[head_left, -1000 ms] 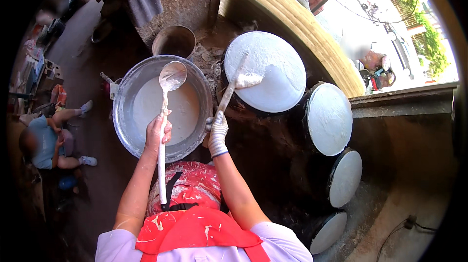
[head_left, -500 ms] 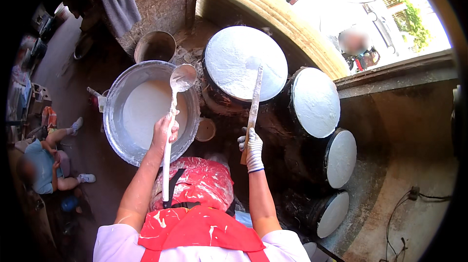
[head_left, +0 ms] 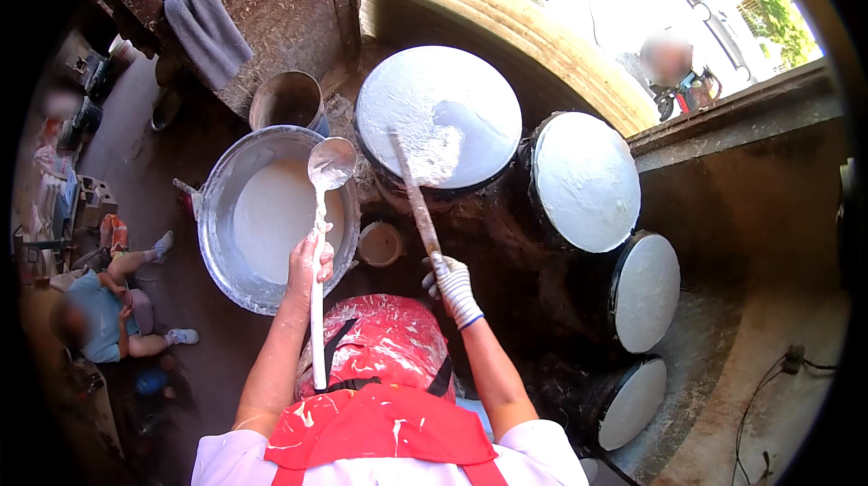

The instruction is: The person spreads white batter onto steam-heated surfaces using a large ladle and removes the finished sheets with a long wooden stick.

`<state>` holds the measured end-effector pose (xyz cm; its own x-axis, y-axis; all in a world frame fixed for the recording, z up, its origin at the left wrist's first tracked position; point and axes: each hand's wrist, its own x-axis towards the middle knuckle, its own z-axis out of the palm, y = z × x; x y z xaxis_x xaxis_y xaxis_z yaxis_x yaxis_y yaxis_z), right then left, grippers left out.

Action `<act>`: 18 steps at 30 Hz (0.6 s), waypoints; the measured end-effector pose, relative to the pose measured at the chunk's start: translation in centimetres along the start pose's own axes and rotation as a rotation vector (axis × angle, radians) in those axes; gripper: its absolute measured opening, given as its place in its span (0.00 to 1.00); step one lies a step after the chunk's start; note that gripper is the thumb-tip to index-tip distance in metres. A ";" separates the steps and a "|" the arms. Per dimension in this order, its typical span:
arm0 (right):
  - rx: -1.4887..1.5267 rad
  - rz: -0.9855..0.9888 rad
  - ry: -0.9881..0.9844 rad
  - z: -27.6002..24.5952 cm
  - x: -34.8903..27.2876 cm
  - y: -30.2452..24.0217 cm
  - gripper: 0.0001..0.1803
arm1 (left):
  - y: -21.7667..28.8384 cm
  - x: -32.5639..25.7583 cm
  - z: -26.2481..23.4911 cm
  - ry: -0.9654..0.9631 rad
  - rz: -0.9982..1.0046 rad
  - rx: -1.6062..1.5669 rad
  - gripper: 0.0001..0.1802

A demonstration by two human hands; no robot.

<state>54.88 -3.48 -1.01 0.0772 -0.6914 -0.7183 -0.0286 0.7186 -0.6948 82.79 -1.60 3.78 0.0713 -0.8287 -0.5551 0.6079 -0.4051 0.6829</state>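
My bare left hand (head_left: 309, 262) is closed around the long white handle of a ladle (head_left: 332, 163). Its round metal bowl, smeared with white, hangs above the right rim of a big metal pot (head_left: 213, 242) holding white batter (head_left: 274, 215). In a striped white glove, my right hand (head_left: 455, 289) grips a long flat spatula (head_left: 416, 201) coated with white. The spatula's tip lies over the left part of the largest round white top (head_left: 425, 88), on a dark pot. Beside the tip, a rough white patch (head_left: 432, 153) marks this surface.
Several more white-topped round pots curve down my right, including one at the upper right (head_left: 588, 183). A bucket (head_left: 287, 102) stands behind the batter pot; a small round container (head_left: 380, 244) sits beside it. A person (head_left: 104, 305) sits at far left. A low wall (head_left: 506, 20) runs behind.
The spatula has swung left, from the middle of the largest white top to its left side. The rough patch on that top now looks larger. The ladle stays beside the pot's rim.
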 end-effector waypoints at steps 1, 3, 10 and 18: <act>0.016 -0.001 0.019 -1.8 0.4 0.2 0.20 | -0.2 -0.2 0.7 0.000 0.001 0.001 0.20; 0.017 -0.002 0.011 -4.9 0.3 -0.8 0.21 | -0.6 -0.3 2.1 0.002 0.005 -0.002 0.20; 0.004 -0.047 0.011 -12.4 1.1 -4.2 0.22 | -3.0 -0.2 5.1 0.014 -0.007 -0.018 0.22; -0.058 -0.114 0.015 -15.2 1.8 -5.0 0.21 | -4.6 -0.8 8.2 0.005 -0.009 -0.029 0.22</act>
<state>39.98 -9.44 0.65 0.0681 -0.7695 -0.6350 -0.0784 0.6304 -0.7723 73.45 -2.28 4.95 0.0693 -0.8231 -0.5636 0.6312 -0.4013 0.6638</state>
